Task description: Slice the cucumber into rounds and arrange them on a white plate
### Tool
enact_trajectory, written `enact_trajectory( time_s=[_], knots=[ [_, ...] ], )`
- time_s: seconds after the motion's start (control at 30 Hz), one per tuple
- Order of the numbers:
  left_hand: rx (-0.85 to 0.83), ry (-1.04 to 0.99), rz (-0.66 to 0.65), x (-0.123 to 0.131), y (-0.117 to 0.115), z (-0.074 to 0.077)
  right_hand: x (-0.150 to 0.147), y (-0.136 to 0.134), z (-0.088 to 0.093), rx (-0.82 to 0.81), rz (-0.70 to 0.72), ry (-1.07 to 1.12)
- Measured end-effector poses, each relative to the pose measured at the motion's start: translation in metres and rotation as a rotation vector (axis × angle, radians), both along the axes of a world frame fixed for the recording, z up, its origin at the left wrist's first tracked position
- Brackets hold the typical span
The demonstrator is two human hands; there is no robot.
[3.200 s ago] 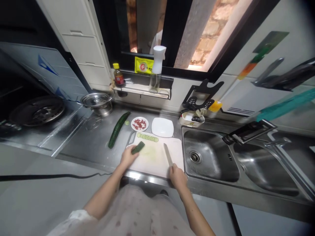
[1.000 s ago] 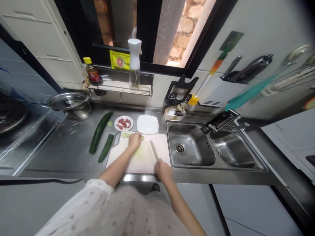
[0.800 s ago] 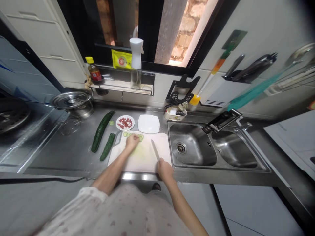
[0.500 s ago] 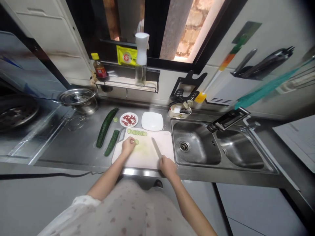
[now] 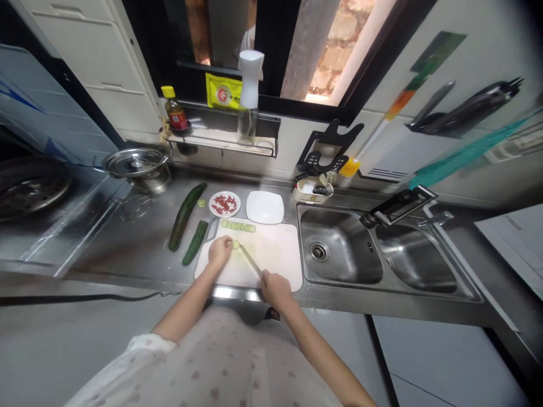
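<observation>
My left hand (image 5: 220, 252) is closed on a pale green cucumber slice (image 5: 236, 245), its fingertips at the slice's left edge on the white cutting board (image 5: 271, 243). Wrapped round a knife handle, my right hand (image 5: 276, 288) holds the knife (image 5: 251, 260) with its tip at the slice's right side. A row of overlapping cucumber slices (image 5: 238, 226) lies along the board's back edge. Left of the board are a cut piece of cucumber (image 5: 195, 243) and a longer cucumber (image 5: 186, 216). A small cucumber end (image 5: 201, 203) lies near the longer one.
Behind the board stand a plate of chopped red bits (image 5: 224, 204) and a white square dish (image 5: 265, 207). To the right is a double sink (image 5: 339, 249) with a black faucet (image 5: 396, 206). A lidded steel pot (image 5: 142, 169) stands at the back left, below a wall shelf (image 5: 224, 141).
My right hand has moved left with the knife, bringing the blade from the board's right part to the slice. My left hand stays at the slice.
</observation>
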State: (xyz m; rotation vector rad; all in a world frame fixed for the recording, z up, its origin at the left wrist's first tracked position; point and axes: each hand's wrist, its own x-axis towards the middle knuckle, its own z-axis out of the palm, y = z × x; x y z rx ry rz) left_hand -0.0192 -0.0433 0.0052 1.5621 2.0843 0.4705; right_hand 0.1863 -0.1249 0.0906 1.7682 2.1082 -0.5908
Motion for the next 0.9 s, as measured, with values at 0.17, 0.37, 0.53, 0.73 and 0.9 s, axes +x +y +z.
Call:
enact_trajectory(
  time_s=[0.17, 0.37, 0.53, 0.73, 0.9],
  knots=[
    [-0.004, -0.032, 0.023, -0.001, 0.003, -0.005, -0.002, 0.002, -0.001, -0.022, 0.031, -0.001],
    [-0.030, -0.056, 0.027, -0.003, 0.005, -0.003, -0.006, 0.003, -0.001, -0.043, 0.024, -0.014],
    [-0.033, -0.059, 0.018, -0.003, 0.006, -0.004, -0.006, 0.008, 0.000, -0.073, 0.022, -0.003],
    [-0.032, -0.046, 0.025, -0.003, 0.006, -0.005, -0.006, 0.014, 0.005, -0.112, 0.039, -0.021],
    [-0.050, -0.046, 0.036, -0.003, 0.007, -0.006, -0.008, 0.016, 0.007, -0.129, 0.054, -0.031]
  ],
)
